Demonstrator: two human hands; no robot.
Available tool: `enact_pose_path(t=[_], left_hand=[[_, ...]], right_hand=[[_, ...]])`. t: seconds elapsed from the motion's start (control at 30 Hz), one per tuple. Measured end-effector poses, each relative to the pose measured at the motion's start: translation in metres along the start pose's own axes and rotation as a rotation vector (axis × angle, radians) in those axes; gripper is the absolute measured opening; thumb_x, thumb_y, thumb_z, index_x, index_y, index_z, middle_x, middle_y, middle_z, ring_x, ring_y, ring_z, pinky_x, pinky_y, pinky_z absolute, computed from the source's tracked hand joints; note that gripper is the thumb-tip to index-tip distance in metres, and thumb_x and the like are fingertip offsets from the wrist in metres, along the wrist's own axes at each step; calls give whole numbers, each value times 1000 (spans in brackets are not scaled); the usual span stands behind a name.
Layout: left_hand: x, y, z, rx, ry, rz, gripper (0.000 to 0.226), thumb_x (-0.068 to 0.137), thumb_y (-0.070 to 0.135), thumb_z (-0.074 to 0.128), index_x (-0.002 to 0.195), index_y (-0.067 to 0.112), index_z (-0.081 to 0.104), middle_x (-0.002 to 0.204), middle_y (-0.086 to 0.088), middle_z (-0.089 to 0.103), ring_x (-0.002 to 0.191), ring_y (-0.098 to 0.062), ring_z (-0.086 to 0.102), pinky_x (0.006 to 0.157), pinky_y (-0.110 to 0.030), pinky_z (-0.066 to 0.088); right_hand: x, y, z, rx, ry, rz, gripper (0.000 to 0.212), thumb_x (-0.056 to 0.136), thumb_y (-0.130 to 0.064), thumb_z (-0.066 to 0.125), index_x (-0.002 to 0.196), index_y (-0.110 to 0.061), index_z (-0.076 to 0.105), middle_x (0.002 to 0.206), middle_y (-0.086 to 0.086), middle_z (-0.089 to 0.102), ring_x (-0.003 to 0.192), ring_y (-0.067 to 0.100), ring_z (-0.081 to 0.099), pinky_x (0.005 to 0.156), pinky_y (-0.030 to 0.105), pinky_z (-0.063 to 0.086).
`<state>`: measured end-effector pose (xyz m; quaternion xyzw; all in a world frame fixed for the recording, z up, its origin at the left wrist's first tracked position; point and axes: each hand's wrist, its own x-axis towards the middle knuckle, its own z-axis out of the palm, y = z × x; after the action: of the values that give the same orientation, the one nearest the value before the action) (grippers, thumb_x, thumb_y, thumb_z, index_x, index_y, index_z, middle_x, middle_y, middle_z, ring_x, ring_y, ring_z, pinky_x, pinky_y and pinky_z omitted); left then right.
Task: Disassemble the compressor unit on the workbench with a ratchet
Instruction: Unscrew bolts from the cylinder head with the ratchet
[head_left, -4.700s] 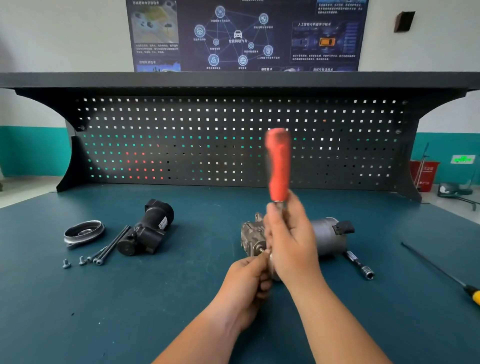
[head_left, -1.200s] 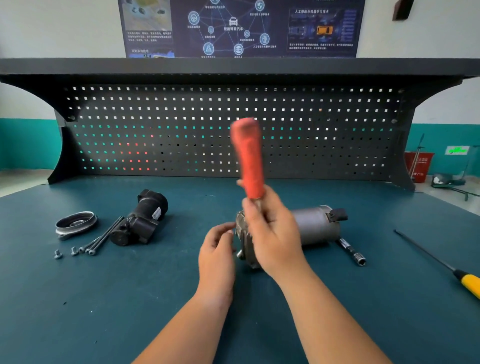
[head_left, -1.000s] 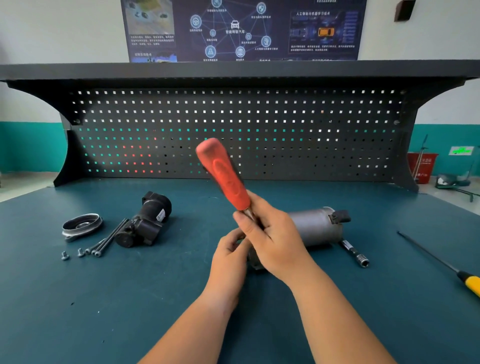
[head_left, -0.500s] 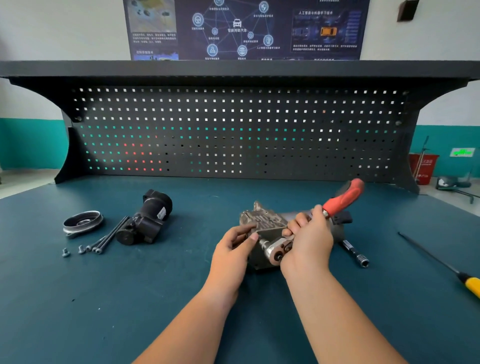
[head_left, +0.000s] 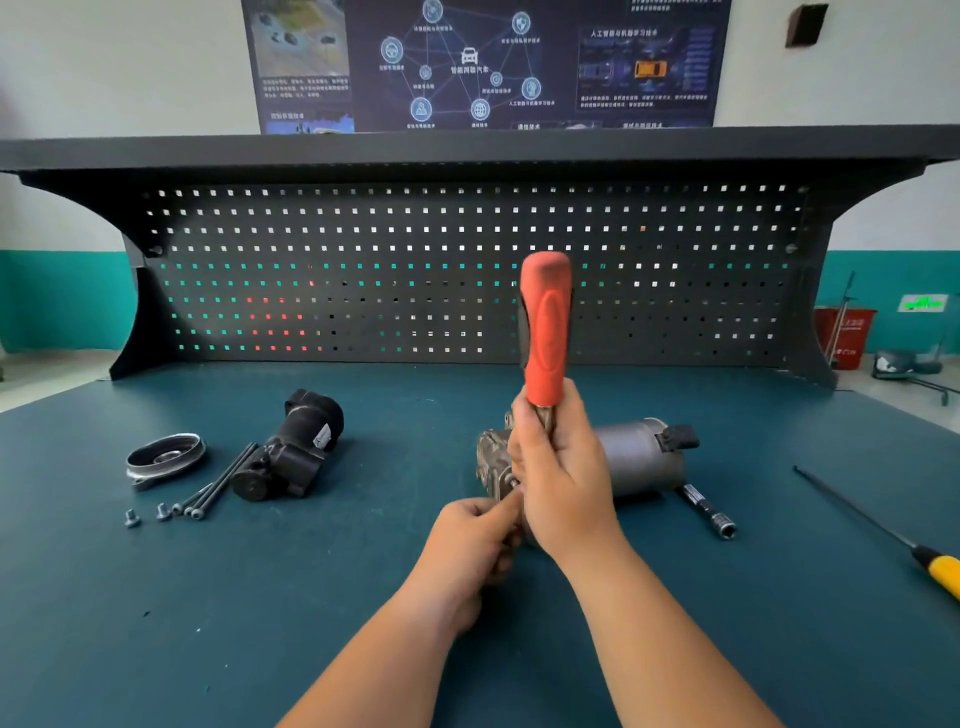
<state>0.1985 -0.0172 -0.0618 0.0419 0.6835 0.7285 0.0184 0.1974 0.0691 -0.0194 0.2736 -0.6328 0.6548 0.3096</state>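
**A:** While you have that ratchet up, where is the compressor?

**B:** It lies on its side on the bench, about the middle. Its grey drum points to my right and its cast end to my left. My hands cover the near part of that end.

**A:** And the ratchet?

**B:** It stands upright, red handle on top. My right hand is clenched round the steel shank just under the handle. The head is hidden behind that hand.

**A:** Your left?

**B:** My left hand sits lower, just beside the right. Its fingers are curled, with thumb and forefinger tips against the compressor's cast end. Whether they pinch anything I cannot tell.

**A:** What lies round about?

**B:** Just right of the drum is a steel bar with a socket end. Well off to the right is a screwdriver with a yellow handle. To the left a black part lies on its side, with long bolts beside it. Two short bolts lie further left, and a ring sits behind them. A pegboard stands at the back of the bench.
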Motion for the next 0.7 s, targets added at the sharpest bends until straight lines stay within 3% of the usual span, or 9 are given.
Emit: enact_pose_path(t=[0.07,0.17,0.27,0.37,0.43,0.5,0.57,0.7], left_hand=[[0,0,0,-64,-29,-19,61,93,10,48,33,19,42,40,9,38,34,-5,24,36,-16,18],[-2,3,2,-141,-52,-39,58,92,15,53,36,21,41,41,8,36,34,-5,23,35,-15,19],[-1,4,2,-218,-70,-76,54,89,26,59,38,21,43,41,8,36,32,-4,24,33,-14,19],[0,6,4,-302,-111,-111,42,89,28,59,49,19,47,45,7,41,33,-3,25,33,-14,18],[0,6,4,-297,-135,-111,39,90,28,58,52,20,48,49,7,43,35,-3,25,34,-14,17],[1,6,3,-240,-125,-100,43,89,29,58,48,21,50,50,8,41,37,-5,24,35,-15,17],[1,6,1,-198,-76,-103,47,86,33,58,41,22,49,49,9,38,37,-6,24,35,-15,17],[1,4,-2,-144,-48,-98,53,83,39,59,37,21,42,47,8,30,39,-8,20,36,-17,15]], right_hand=[[-1,0,-1,-12,-14,6,14,89,-39,45,81,-28,43,52,-13,40,47,4,32,49,22,30],[-1,-4,2,121,81,71,17,92,-26,46,81,-15,41,50,-13,36,43,1,30,43,14,29],[4,-4,-1,320,367,250,19,100,-15,41,81,-15,40,46,-13,33,38,1,28,38,13,26],[11,6,-16,597,721,591,24,99,-21,40,75,-20,39,38,-12,32,32,2,27,34,14,26],[12,12,-22,773,851,744,28,98,-21,41,71,-21,37,37,-12,31,29,4,26,33,14,25],[12,13,-22,719,832,718,26,99,-22,40,73,-21,39,36,-12,31,29,4,26,33,13,25],[14,9,-17,558,748,577,23,100,-23,39,78,-19,42,38,-14,31,32,3,26,34,14,26],[10,-2,-2,302,391,234,15,100,-19,43,84,-18,45,46,-14,34,39,2,29,39,14,27]])
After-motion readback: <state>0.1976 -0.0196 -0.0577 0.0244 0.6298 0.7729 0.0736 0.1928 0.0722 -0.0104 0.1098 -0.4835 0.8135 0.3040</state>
